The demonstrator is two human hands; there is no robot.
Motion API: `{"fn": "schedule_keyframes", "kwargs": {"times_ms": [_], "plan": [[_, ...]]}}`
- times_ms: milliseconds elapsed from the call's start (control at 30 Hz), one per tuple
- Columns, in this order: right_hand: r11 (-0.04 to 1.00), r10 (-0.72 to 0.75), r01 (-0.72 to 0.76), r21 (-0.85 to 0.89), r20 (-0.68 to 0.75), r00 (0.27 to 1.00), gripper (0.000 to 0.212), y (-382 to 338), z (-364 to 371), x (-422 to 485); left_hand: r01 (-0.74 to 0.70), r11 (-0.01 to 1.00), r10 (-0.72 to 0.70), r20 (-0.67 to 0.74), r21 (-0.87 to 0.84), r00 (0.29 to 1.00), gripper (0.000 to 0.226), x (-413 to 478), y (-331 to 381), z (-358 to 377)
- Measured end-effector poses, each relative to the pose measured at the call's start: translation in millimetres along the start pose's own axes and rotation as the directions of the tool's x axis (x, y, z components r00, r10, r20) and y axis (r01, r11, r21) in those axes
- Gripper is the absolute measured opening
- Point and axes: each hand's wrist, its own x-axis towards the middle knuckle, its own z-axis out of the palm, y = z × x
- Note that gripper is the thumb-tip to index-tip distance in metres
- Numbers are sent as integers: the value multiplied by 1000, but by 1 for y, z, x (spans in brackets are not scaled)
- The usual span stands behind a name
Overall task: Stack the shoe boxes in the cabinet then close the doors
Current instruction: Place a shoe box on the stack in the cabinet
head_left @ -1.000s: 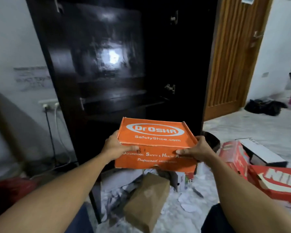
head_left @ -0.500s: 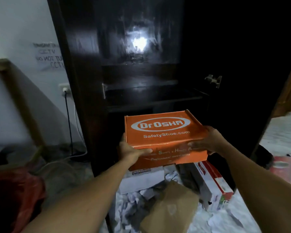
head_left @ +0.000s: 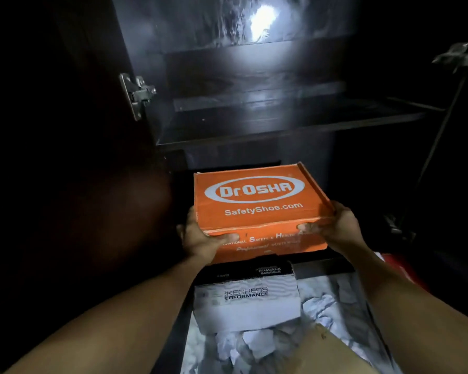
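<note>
Orange shoe box (head_left: 260, 209), lid shut, held level in the air at the mouth of the dark cabinet (head_left: 281, 122), below the middle shelf (head_left: 295, 125) and above a white-and-black shoe box (head_left: 247, 298) lying lower down among crumpled white paper (head_left: 257, 344)

Best kept flat and pushed straight in, near edge squared to the box beneath so the stack sits true; worth clearing the shelf's front lip and the hinge (head_left: 135, 94) on the left side before lowering, likely onto the white-and-black box

Left hand (head_left: 203, 242) clamped on the near left corner, thumb along the front face; right hand (head_left: 333, 225) gripping the near right corner, thumb on the lid's edge, fingers hidden under the side. Both forearms stretched forward, elbows low, wrists roughly level
</note>
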Motion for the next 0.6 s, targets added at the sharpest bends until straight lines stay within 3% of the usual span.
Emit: {"fn": "schedule_keyframes", "kwargs": {"times_ms": [200, 400, 533, 600], "plan": [[999, 32, -31, 32, -21, 999, 67, 22, 31, 23, 41, 999, -40, -26, 29, 999, 119, 19, -8, 21], [997, 72, -68, 45, -93, 993, 83, 32, 70, 39, 92, 994, -86, -86, 66, 993, 100, 42, -23, 35], [989, 145, -147, -4, -125, 981, 74, 44, 79, 39, 111, 993, -111, -17, 39, 994, 76, 43, -41, 44], [982, 178, -183, -37, -112, 978, 73, 53, 81, 39, 102, 995, -102, -7, 15, 995, 83, 46, -57, 53]]}}
